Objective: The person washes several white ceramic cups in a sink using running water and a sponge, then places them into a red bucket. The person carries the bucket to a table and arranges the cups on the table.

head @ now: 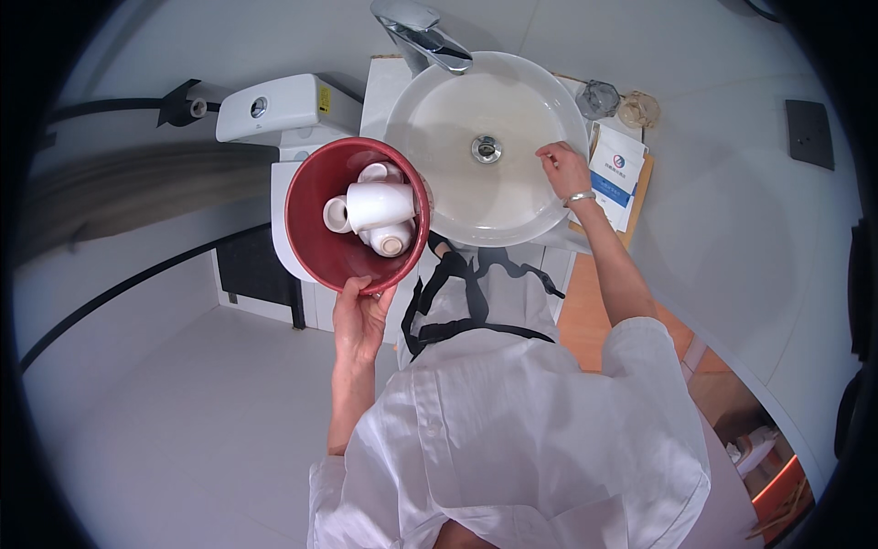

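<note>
My left hand (360, 319) grips the near rim of a red plastic bucket (312, 240), thumb over the rim. Inside the bucket lie several white ceramic cups (381, 204), some on their sides, piled against each other. To the right of the bucket is a round white washbasin (507, 206) with a metal drain (487, 149) in its middle. Over the right inner side of this basin hangs my right hand (564, 169), fingers loosely curled, with no object seen in it; whether the fingertips touch one another is unclear. A chrome faucet (432, 41) rises at the basin's back left.
A white toilet (274, 110) stands behind and left of the bucket. Right of the basin are a grey glass (598, 99), an amber glass (639, 110) and printed cards (617, 171) on a tan tray (643, 199). A black roll holder (182, 106) is at the far left.
</note>
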A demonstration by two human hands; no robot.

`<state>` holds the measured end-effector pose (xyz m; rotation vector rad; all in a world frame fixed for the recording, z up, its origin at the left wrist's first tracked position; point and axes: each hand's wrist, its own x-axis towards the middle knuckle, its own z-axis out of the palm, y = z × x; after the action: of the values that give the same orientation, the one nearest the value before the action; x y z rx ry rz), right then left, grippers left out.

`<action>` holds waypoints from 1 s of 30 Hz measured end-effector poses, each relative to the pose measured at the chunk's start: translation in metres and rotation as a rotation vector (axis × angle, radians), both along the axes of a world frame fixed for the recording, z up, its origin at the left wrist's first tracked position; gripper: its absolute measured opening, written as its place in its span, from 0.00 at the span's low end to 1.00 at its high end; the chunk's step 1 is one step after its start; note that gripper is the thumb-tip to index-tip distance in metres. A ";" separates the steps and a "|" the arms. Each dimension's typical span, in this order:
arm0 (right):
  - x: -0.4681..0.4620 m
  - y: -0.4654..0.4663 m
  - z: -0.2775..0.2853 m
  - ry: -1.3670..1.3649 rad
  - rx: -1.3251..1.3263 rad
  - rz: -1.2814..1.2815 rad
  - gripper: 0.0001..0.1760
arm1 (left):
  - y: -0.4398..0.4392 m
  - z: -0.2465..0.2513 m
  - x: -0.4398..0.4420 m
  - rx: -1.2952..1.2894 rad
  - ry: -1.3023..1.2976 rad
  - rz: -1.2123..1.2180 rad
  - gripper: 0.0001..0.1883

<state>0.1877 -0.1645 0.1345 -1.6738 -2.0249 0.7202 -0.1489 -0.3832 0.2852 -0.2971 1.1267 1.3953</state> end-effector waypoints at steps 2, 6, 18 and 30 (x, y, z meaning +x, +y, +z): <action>0.000 -0.001 0.000 0.008 -0.001 -0.004 0.07 | 0.000 0.000 0.000 0.004 0.011 0.004 0.12; -0.001 -0.002 0.000 0.009 0.003 -0.003 0.07 | -0.001 -0.001 0.001 0.029 0.012 -0.002 0.12; 0.000 -0.002 -0.001 -0.007 0.024 0.019 0.06 | -0.002 -0.006 0.000 0.049 0.002 -0.008 0.12; 0.001 -0.002 -0.003 -0.012 0.009 0.026 0.06 | 0.001 -0.001 0.004 0.040 0.005 -0.016 0.10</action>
<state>0.1888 -0.1661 0.1311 -1.6535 -2.0586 0.7099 -0.1451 -0.3822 0.2840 -0.2556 1.1015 1.4034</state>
